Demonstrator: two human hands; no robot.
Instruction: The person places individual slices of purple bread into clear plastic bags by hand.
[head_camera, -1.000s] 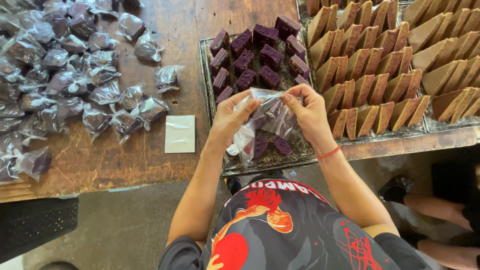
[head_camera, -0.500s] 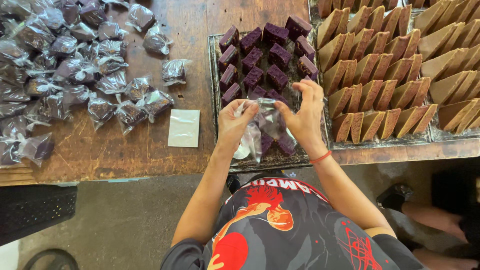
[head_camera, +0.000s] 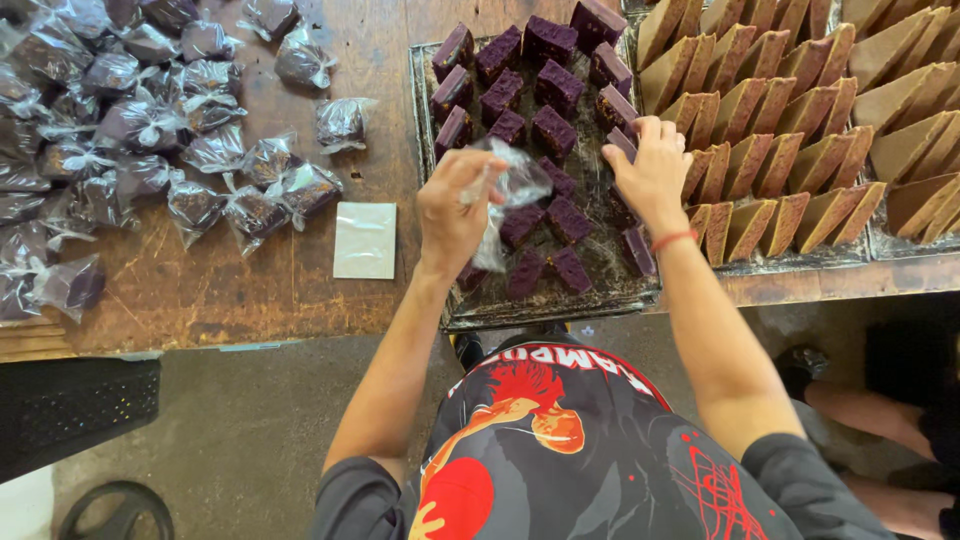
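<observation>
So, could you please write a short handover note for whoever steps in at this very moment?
Left hand: grip closed on an empty clear plastic bag, held above the metal tray.
Right hand: empty, reaching onto the dark purple cake squares at the tray's right side.
Done: many bagged purple squares piled on the wooden table to the left.
Left: a good many squares in the tray unbagged; tan slices on the right untouched.

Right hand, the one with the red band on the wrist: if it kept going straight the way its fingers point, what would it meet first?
The right hand points up the tray, fingertips over the purple cake squares near the tan slices. Going straight on, it would likely meet those purple squares first, though its height above them is unclear.
</observation>
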